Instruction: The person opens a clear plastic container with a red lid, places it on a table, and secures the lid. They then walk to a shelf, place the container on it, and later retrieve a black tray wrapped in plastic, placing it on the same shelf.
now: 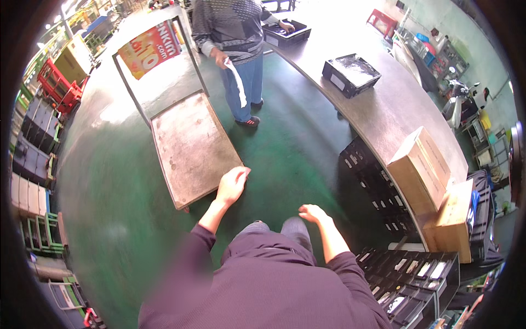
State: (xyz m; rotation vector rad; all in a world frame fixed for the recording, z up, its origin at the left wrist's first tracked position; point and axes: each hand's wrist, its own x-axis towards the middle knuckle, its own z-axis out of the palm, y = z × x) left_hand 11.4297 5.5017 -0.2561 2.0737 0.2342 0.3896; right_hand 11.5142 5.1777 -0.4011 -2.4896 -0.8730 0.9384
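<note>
1. The flat trolley stands on the green floor, ahead and to the left of the person; its bed carries nothing.
2. Its long axis runs away from the person, leaning a little left, from the near edge to the upright handle frame, where a red and yellow banner hangs.
3. The left hand is the nearer one, at the bed's near right corner; from it, the bed spreads forward and left.
4. That hand's fingers are bent, tips close together. Whether they touch or grip the corner, I cannot tell.
5. The right hand is well apart from the trolley, above the floor, fingers folded inward with nothing seen in them; how tightly they close is unclear.
6. Beyond the trolley's right side, a co-worker holds a white strip, beside the surface bearing a black crate.
</note>
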